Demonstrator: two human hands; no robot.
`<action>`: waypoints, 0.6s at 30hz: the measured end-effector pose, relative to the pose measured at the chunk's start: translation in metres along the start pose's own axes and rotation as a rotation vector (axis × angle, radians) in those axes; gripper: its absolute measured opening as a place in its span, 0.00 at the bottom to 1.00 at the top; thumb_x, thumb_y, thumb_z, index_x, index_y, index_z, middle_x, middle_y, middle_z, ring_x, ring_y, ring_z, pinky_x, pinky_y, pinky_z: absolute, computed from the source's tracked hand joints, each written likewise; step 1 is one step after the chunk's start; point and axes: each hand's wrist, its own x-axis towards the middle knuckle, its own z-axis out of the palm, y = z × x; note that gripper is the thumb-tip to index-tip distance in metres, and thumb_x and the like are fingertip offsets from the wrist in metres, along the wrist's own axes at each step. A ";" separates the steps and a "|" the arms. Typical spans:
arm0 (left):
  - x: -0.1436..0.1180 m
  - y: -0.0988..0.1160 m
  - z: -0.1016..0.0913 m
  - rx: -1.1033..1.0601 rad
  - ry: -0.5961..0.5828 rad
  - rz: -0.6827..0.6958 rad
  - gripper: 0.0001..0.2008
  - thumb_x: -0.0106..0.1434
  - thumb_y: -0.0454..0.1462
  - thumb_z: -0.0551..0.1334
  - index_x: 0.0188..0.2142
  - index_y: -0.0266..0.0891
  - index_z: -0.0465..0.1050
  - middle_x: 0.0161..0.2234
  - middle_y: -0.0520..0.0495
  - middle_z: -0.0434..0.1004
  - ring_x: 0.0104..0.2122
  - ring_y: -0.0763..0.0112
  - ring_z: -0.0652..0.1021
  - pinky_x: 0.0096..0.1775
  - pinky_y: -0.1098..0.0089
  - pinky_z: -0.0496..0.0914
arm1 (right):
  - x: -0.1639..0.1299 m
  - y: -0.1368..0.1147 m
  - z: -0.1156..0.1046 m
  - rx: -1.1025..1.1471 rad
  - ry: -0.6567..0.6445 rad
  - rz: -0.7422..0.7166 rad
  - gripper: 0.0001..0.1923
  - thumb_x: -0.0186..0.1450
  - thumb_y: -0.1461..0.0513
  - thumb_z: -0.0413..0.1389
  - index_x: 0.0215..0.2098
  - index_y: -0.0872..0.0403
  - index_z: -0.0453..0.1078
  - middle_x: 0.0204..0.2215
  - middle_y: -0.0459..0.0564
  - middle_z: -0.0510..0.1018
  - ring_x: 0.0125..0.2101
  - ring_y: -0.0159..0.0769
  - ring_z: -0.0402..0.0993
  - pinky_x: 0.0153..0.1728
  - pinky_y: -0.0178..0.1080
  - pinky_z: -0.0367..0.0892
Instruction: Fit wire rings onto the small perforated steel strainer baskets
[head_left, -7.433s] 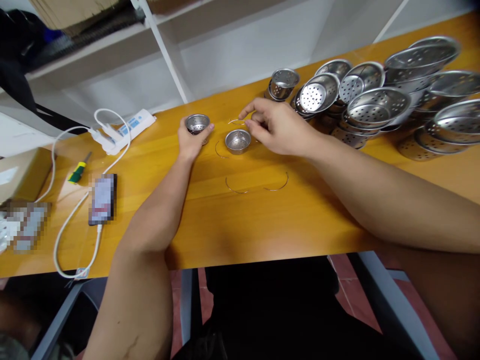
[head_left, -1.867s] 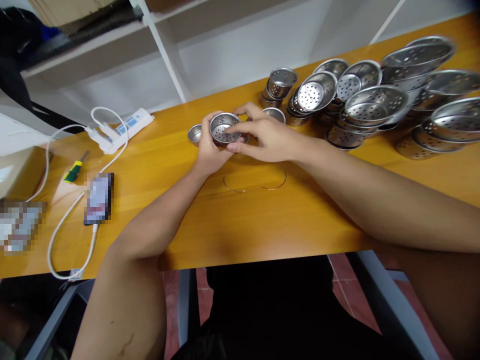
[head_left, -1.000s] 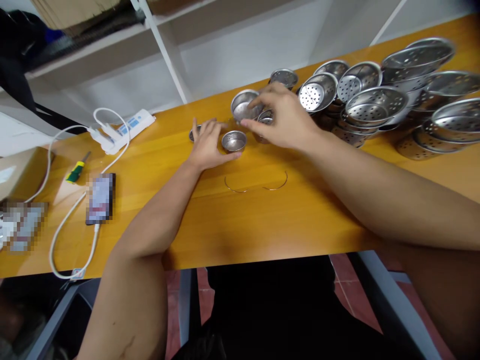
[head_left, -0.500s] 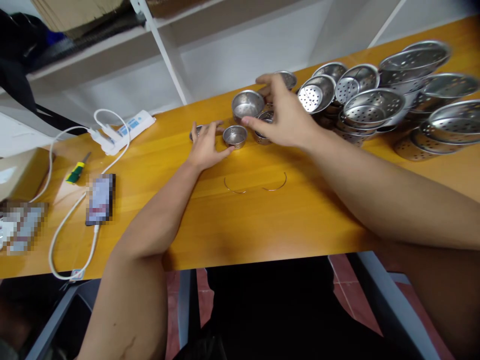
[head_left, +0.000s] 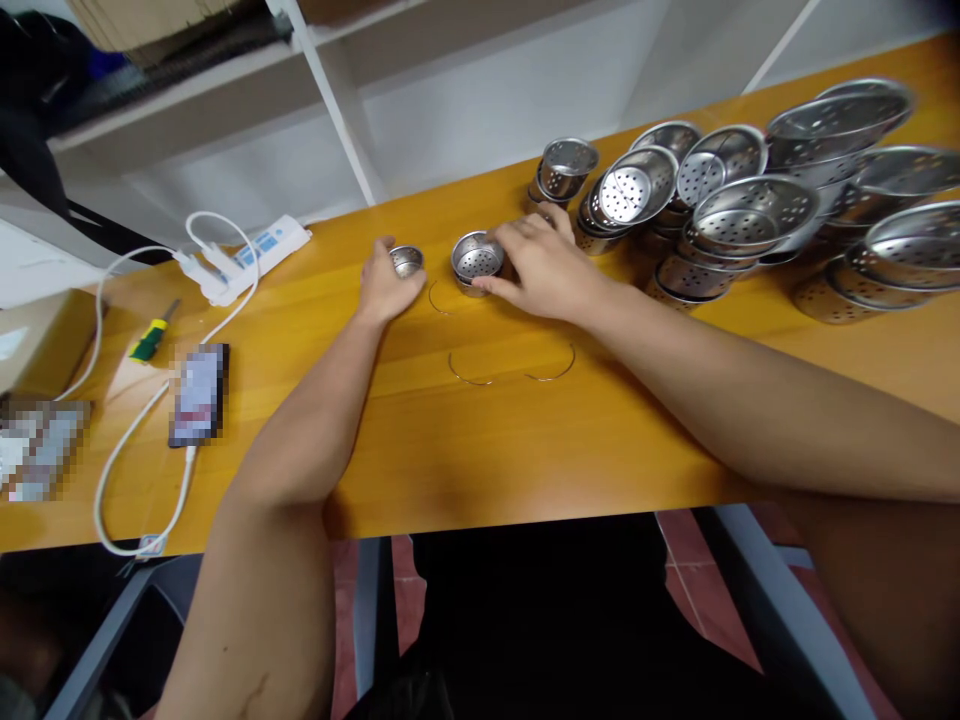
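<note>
My left hand rests on the wooden table with its fingers around a small steel cup. My right hand grips a perforated steel strainer basket standing on the table just right of that cup. A thin wire arc lies between the two hands. Nearer to me lie two more curved wire pieces.
A heap of steel strainer baskets and bowls fills the table's right side, with a small stack behind my right hand. At the left are a white power strip, its cable, a phone and a screwdriver.
My right hand set a larger basket back near the pile, then came back toward me and closed on a perforated basket. My left hand shifted left onto the small cup.
</note>
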 end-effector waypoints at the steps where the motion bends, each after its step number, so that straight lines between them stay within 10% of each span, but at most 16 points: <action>1: 0.000 -0.001 0.000 0.007 -0.019 -0.012 0.48 0.61 0.50 0.89 0.73 0.46 0.70 0.76 0.29 0.83 0.83 0.32 0.79 0.86 0.28 0.69 | 0.000 -0.002 -0.002 0.002 0.003 0.001 0.40 0.86 0.38 0.57 0.85 0.50 0.71 0.71 0.72 0.86 0.76 0.84 0.75 0.82 0.90 0.53; 6: -0.001 0.007 0.002 -0.079 0.065 0.064 0.53 0.65 0.56 0.88 0.78 0.49 0.64 0.78 0.29 0.79 0.79 0.38 0.83 0.84 0.33 0.75 | 0.002 -0.015 -0.032 0.066 0.045 0.007 0.34 0.87 0.38 0.56 0.82 0.42 0.75 0.76 0.64 0.83 0.80 0.78 0.71 0.81 0.80 0.64; 10: -0.003 0.013 0.004 -0.117 0.112 0.121 0.54 0.68 0.63 0.86 0.80 0.51 0.62 0.77 0.31 0.79 0.77 0.40 0.84 0.83 0.34 0.77 | 0.001 -0.010 -0.074 0.217 -0.021 -0.058 0.20 0.85 0.47 0.63 0.62 0.49 0.86 0.57 0.63 0.93 0.53 0.64 0.89 0.62 0.65 0.81; 18: -0.007 0.030 0.013 -0.304 0.031 0.108 0.57 0.60 0.85 0.74 0.70 0.50 0.74 0.70 0.33 0.88 0.72 0.42 0.89 0.78 0.35 0.82 | -0.031 -0.015 -0.109 0.145 -0.760 0.010 0.10 0.68 0.66 0.77 0.39 0.45 0.84 0.31 0.46 0.88 0.27 0.45 0.83 0.29 0.47 0.70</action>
